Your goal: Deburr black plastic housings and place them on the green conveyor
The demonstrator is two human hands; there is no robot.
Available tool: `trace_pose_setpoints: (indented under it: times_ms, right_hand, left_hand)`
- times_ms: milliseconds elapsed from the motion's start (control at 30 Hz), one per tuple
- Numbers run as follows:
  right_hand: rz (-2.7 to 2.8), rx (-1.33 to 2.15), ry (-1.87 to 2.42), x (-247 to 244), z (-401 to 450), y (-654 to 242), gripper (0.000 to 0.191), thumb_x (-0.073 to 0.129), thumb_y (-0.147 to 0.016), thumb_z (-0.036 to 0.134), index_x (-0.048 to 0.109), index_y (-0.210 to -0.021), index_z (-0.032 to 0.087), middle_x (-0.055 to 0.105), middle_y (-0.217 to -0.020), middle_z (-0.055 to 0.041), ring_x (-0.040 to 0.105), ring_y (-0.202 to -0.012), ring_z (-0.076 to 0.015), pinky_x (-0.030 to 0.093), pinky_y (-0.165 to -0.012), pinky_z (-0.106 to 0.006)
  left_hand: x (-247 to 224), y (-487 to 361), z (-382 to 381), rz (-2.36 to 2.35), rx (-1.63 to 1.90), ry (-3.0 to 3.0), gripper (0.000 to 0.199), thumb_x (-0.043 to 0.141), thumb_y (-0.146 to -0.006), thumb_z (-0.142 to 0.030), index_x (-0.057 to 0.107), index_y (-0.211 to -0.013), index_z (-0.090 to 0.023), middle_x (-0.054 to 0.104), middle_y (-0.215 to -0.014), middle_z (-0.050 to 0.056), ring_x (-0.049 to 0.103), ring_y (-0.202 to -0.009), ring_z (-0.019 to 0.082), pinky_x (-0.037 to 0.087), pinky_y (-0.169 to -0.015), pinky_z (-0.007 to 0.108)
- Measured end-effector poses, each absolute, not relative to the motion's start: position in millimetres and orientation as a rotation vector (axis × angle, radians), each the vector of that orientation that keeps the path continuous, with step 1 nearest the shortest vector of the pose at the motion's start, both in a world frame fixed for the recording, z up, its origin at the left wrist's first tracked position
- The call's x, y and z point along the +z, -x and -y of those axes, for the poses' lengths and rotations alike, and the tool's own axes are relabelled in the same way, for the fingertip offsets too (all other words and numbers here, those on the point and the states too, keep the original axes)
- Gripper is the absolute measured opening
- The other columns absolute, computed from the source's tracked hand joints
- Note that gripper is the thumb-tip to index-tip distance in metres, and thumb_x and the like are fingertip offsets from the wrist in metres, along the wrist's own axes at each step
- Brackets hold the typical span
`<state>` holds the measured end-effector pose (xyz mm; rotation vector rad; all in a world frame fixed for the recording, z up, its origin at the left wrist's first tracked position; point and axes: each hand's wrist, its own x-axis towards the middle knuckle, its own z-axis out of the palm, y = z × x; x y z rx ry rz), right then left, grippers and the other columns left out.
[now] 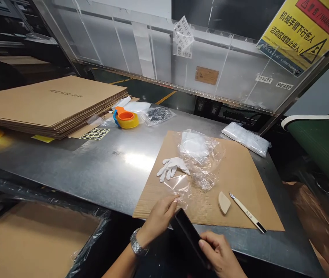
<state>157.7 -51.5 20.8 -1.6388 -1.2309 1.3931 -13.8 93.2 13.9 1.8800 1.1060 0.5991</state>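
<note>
My left hand [160, 215], with a metal watch on the wrist, pinches the edge of a small clear plastic bag [178, 183] over the near edge of a cardboard sheet [239, 173]. In my right hand [222, 253] is a long black box-like piece [190, 235], tilted, its upper end close to my left fingers. A white glove [173, 167] lies just beyond the clear bag. Beside it rests a crumpled clear bag with white contents [196, 148]. To the right on the cardboard are a beige wedge-shaped block [224, 203] and a craft knife [247, 213] marked A26.
A metal table [106, 166] carries stacked flat cardboard [54, 100], an orange-yellow tape dispenser [126, 117], a sticker sheet [95, 133] and a wrapped white packet [247, 138]. A lined box [37, 239] stands lower left. A green conveyor [320, 143] is at right, a clear panel behind.
</note>
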Motion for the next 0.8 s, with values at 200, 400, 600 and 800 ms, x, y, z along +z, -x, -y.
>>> trace_pose_setpoints:
  times_ms: [200, 400, 600, 800]
  right_hand:
    - [1.185, 1.34, 1.74, 2.7, 40.7, -161.2, 0.039, 0.041, -0.084, 0.05, 0.055, -0.07, 0.016, 0.041, -0.055, 0.0043, 0.036, -0.04, -0.0066, 0.029, -0.038, -0.019]
    - [1.272, 0.963, 1.957, -1.0, 40.1, -162.5, 0.033, 0.04, -0.086, 0.036, 0.056, -0.065, 0.017, 0.044, -0.054, 0.0023, 0.044, -0.05, -0.0114, 0.031, -0.049, -0.023]
    - [1.471, 0.695, 1.999, 6.8, 42.3, -147.9, 0.026, 0.038, -0.086, 0.029, 0.062, -0.093, 0.021, 0.066, -0.08, -0.0063, 0.061, -0.073, -0.0214, 0.036, -0.064, -0.027]
    - [1.439, 0.592, 2.078, 13.3, 34.1, -151.3, 0.03, 0.033, -0.088, 0.023, 0.051, -0.111, 0.016, 0.059, -0.053, 0.0016, 0.057, -0.047, -0.0159, 0.032, -0.047, -0.022]
  left_hand:
    - [5.1, 22.9, -94.8, -0.998, 0.525, -1.905, 0.034, 0.043, -0.085, -0.03, 0.065, -0.109, -0.019, 0.069, -0.109, 0.005, 0.062, -0.102, 0.019, 0.048, -0.091, 0.032]
    - [-0.2, 16.4, -83.4, -1.017, 0.528, -2.047, 0.039, 0.035, -0.09, -0.026, 0.057, -0.12, -0.014, 0.064, -0.118, 0.009, 0.059, -0.108, 0.02, 0.047, -0.094, 0.035]
    - [-2.1, -4.5, -48.1, -1.057, 0.496, -2.304, 0.044, 0.03, -0.086, -0.013, 0.051, -0.125, -0.004, 0.069, -0.092, 0.019, 0.065, -0.084, 0.029, 0.052, -0.074, 0.046]
    - [20.5, -9.4, -28.4, -0.776, 0.557, -2.722, 0.04, 0.036, -0.084, -0.008, 0.055, -0.119, -0.011, 0.068, -0.072, 0.009, 0.064, -0.063, 0.019, 0.053, -0.057, 0.029]
